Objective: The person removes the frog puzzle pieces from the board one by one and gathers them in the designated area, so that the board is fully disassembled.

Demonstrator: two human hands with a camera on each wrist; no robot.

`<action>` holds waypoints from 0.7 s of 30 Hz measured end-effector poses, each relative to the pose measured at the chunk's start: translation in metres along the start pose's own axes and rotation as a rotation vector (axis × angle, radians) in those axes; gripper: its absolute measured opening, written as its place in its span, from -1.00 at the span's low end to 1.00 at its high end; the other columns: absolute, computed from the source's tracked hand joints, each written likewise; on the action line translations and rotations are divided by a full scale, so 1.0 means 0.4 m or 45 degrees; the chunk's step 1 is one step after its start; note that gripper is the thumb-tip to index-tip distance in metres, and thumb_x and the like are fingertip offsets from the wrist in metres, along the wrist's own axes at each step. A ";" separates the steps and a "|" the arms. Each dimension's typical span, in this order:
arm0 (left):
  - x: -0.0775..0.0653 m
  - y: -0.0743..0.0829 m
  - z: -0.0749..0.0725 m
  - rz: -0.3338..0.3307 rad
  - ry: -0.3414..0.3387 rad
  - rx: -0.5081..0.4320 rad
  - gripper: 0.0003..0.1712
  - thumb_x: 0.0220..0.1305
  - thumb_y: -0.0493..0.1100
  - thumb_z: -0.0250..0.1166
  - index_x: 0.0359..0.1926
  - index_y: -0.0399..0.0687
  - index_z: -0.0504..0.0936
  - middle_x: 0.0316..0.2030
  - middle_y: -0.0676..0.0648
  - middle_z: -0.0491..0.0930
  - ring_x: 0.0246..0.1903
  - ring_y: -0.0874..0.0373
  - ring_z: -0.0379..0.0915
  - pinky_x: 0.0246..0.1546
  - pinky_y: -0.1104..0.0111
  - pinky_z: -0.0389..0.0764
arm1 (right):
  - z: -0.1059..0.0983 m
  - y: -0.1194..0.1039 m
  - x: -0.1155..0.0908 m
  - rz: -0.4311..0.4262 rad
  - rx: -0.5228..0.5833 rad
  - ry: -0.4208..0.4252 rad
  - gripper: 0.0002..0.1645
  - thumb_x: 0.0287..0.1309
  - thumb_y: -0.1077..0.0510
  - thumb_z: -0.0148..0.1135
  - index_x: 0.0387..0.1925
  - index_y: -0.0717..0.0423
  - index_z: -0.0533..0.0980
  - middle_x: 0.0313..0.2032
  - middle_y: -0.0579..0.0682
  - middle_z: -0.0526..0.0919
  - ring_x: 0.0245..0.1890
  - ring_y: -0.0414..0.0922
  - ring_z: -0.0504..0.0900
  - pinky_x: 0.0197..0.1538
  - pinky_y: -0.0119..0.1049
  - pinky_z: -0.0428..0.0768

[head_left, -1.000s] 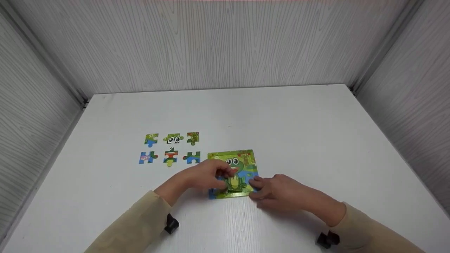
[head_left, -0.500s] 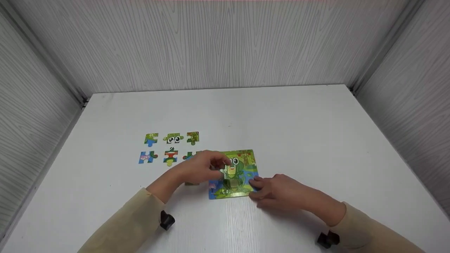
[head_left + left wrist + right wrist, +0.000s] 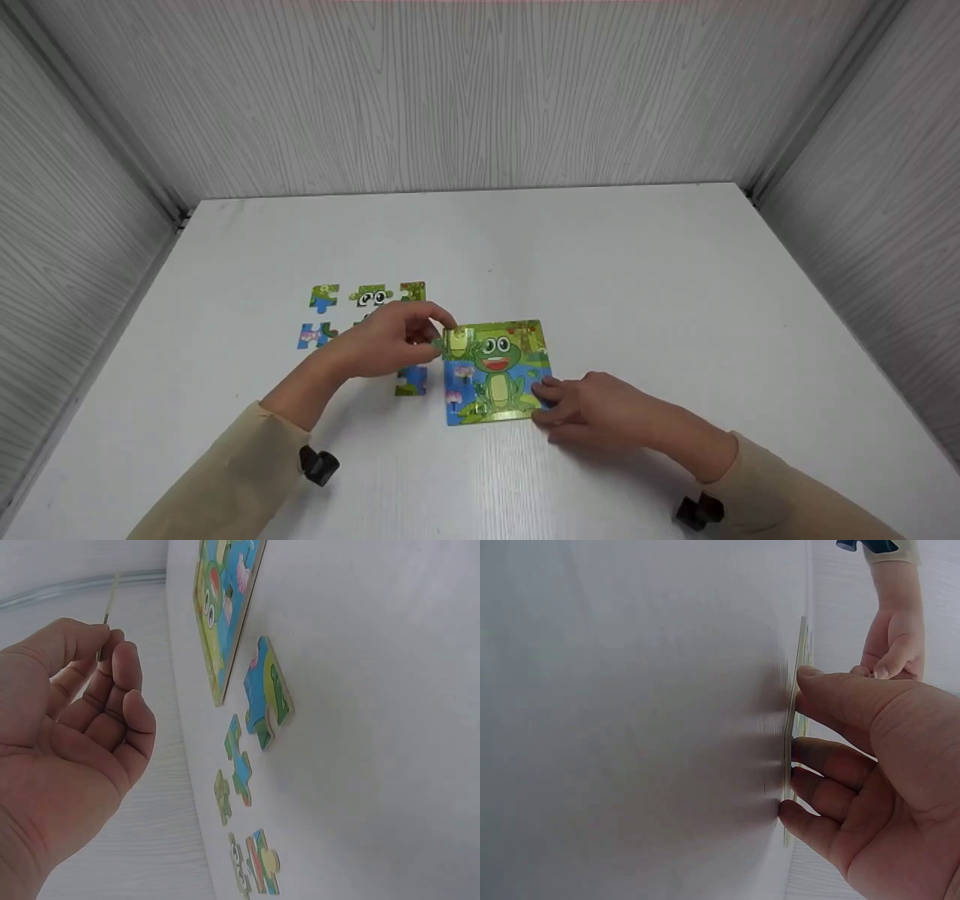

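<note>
My left hand point(image 3: 394, 337) pinches a jigsaw piece point(image 3: 458, 341) with a yellow-green patch between thumb and fingers. It is raised by the upper left corner of the frog puzzle board point(image 3: 499, 390). In the left wrist view that piece point(image 3: 112, 600) shows nearly edge-on, clear of the table. My right hand point(image 3: 596, 412) rests its fingertips along the right edge of the board, which lies flat and shows a smiling frog. In the right wrist view the thumb and fingers touch the board's edge point(image 3: 789, 735) without wrapping round it.
Several loose jigsaw pieces lie left of the board: a corner piece point(image 3: 324, 298), an eyes piece point(image 3: 371, 296), a pink-flower piece point(image 3: 310, 336) and a blue-green piece point(image 3: 412, 381). My left hand hides some others. Wood-grain walls point(image 3: 480, 97) surround the white table point(image 3: 637, 262).
My left hand has lifted the yellow-green piece off the frog's belly and carried it left and up, uncovering the frog picture. The right hand stays in place at the board's edge.
</note>
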State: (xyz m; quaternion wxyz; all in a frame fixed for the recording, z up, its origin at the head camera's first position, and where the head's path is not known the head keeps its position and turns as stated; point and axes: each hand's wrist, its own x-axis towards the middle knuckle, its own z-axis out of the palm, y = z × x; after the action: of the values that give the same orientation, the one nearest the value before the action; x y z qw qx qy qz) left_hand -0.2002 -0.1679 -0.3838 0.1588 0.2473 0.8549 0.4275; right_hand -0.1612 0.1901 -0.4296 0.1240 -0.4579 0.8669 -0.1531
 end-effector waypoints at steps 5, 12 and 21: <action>-0.030 -0.016 -0.034 -0.020 0.051 0.023 -0.60 0.37 -0.32 0.31 0.20 -0.04 0.67 -0.20 -0.03 0.64 -0.18 0.02 0.51 -0.17 0.25 0.57 | -0.001 -0.001 -0.001 0.002 -0.001 -0.005 -0.65 0.43 0.03 0.37 0.19 -0.16 0.75 0.36 0.15 0.56 0.35 0.08 0.56 0.01 0.00 0.64; -0.081 -0.039 -0.077 -0.071 0.102 -0.007 -0.59 0.38 -0.35 0.28 0.21 -0.08 0.65 -0.18 -0.08 0.65 -0.14 -0.01 0.51 -0.22 0.30 0.54 | 0.001 0.002 -0.004 0.013 -0.010 -0.020 -0.65 0.45 0.03 0.34 0.19 -0.18 0.74 0.37 0.15 0.55 0.37 0.07 0.54 -0.02 -0.03 0.62; -0.141 -0.080 -0.110 -0.125 0.169 0.034 -0.60 0.34 -0.37 0.30 0.17 -0.05 0.68 -0.12 -0.08 0.68 -0.13 0.01 0.55 -0.19 0.34 0.58 | -0.003 -0.003 0.000 0.038 -0.003 -0.042 -0.65 0.44 0.03 0.35 0.20 -0.19 0.74 0.39 0.12 0.54 0.39 0.06 0.53 0.02 -0.02 0.60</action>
State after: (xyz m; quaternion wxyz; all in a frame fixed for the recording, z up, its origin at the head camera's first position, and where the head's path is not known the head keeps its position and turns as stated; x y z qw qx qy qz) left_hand -0.1837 -0.2444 -0.3806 0.1193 0.1782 0.8804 0.4231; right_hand -0.1608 0.1897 -0.4282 0.1401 -0.4475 0.8717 -0.1426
